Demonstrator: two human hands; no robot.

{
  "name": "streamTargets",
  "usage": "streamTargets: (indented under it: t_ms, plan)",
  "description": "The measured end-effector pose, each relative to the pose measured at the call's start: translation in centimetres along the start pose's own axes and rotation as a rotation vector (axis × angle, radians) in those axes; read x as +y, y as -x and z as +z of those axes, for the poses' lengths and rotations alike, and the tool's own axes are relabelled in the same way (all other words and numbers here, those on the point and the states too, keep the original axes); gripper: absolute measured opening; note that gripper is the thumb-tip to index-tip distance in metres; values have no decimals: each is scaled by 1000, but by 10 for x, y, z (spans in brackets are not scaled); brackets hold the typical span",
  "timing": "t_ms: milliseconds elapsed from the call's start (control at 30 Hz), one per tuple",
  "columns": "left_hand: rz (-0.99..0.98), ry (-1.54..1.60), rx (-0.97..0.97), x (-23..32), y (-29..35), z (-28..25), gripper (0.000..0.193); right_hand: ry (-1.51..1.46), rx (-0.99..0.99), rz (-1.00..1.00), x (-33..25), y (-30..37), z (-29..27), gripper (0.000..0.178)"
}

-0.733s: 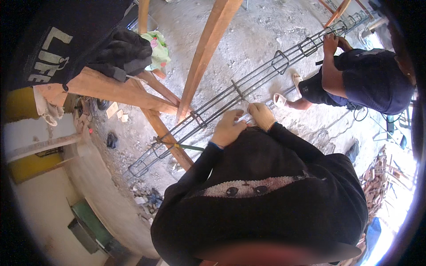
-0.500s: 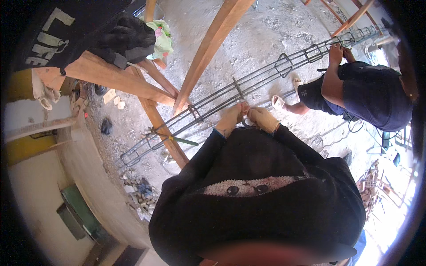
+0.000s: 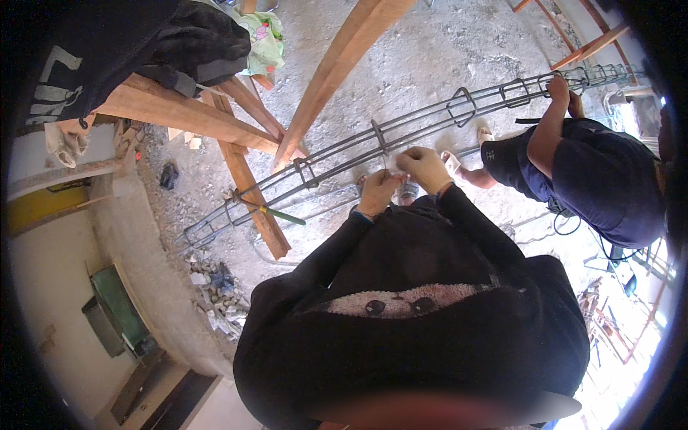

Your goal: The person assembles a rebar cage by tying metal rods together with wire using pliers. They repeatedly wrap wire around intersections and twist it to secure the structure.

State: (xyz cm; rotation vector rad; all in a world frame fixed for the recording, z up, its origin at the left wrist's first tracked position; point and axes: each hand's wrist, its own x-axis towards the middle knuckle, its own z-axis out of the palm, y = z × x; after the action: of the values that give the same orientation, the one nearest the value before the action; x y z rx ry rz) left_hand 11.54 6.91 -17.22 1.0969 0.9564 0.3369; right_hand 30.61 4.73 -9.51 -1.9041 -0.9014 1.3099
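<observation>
A long rebar cage (image 3: 337, 154) of parallel steel bars and rectangular stirrups lies across wooden beams, running from lower left to upper right. My left hand (image 3: 375, 191) and my right hand (image 3: 427, 169) meet at the cage's middle, just right of a stirrup (image 3: 378, 136). Both hands have their fingers pinched on a thin tie wire (image 3: 388, 170) at the bars. Black sleeves cover both of my forearms. How the wire wraps around the bars is too small to tell.
A co-worker in a dark blue shirt (image 3: 605, 179) crouches at the right, one hand (image 3: 557, 89) on the cage's far end. Wooden beams (image 3: 247, 190) cross under the cage. A black garment (image 3: 193, 43) hangs over one beam. A green-handled tool (image 3: 282, 215) lies nearby, rubble (image 3: 215, 287) below.
My hands have drawn closer together on the cage, and my right hand has risen slightly. The view has shifted a little; the co-worker's hand stays on the cage.
</observation>
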Motion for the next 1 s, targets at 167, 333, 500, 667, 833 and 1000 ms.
streamTargets:
  t_ms: [167, 333, 500, 667, 833, 1000]
  plan:
    - [-190, 226, -59, 24, 16, 1, 17, 253, 56, 159, -37, -9, 29, 64]
    - [-304, 813, -153, 34, 25, -10, 14, 249, -2, 116, -49, -4, 27, 56]
    - [-298, 482, 164, 59, 48, -13, 33, 381, 59, 18, -45, 0, 27, 41]
    - [-28, -70, 259, 92, 51, -7, 31, 492, 125, -157, -30, 4, 26, 34]
    - [90, -164, 299, 120, 32, 1, 30, 422, 73, -220, -3, -7, 27, 32]
    - [-19, 30, 280, 132, 31, 33, 28, 491, 202, -301, 14, -15, 35, 32]
